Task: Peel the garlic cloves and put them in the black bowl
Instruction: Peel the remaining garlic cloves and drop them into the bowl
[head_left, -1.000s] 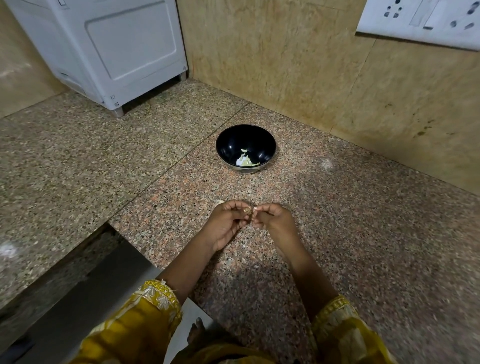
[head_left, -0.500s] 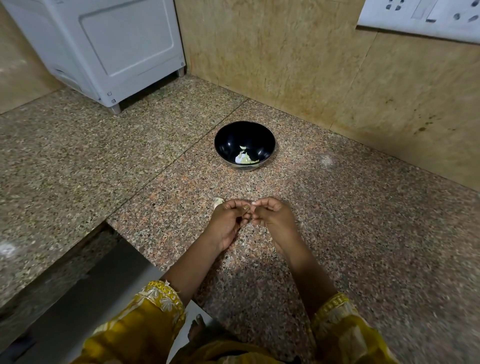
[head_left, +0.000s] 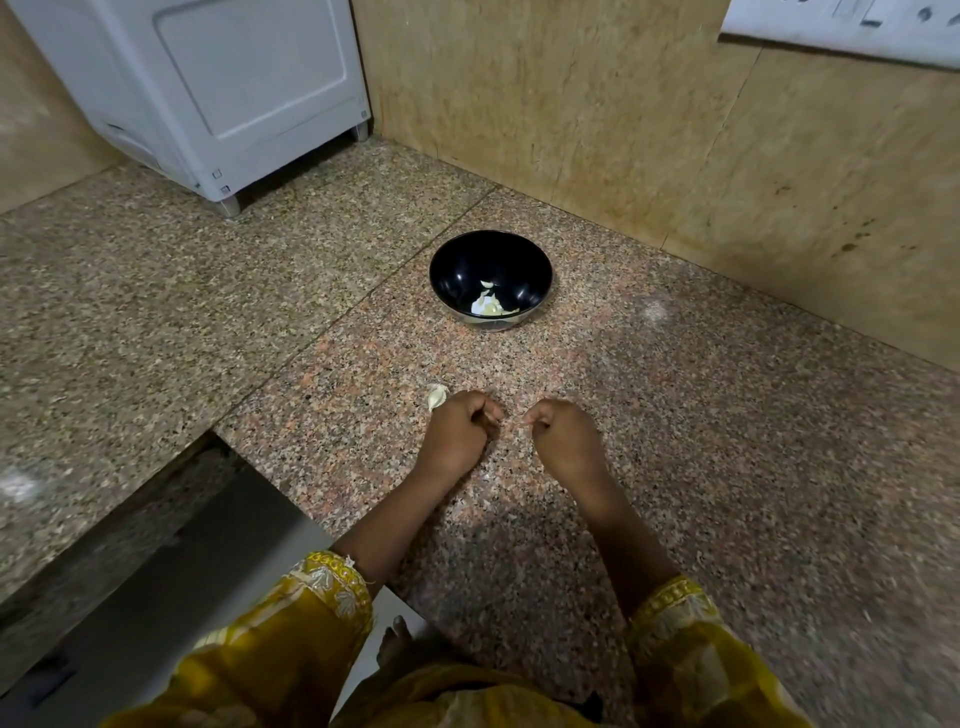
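Observation:
The black bowl (head_left: 460, 270) stands on the granite counter near the back wall, with a few pale garlic pieces (head_left: 488, 307) at its bottom. In front of it my left hand (head_left: 457, 434) is closed in a fist around a garlic clove that its fingers almost wholly hide. A short gap to the right, my right hand (head_left: 566, 441) pinches a thin strip of garlic skin (head_left: 517, 423) that points toward the left hand. One unpeeled garlic clove (head_left: 436, 397) lies on the counter, touching the far side of my left hand.
A white appliance (head_left: 234, 93) stands on feet at the back left. Tan stone walls close off the back and right, with a white switch plate (head_left: 841, 26) at the top right. The counter edge drops off at the lower left, beside my yellow sleeves.
My hands were joined on the clove and have now drawn apart, the right one pulling a strip of skin away. The camera has tilted, so the bowl sits higher in view.

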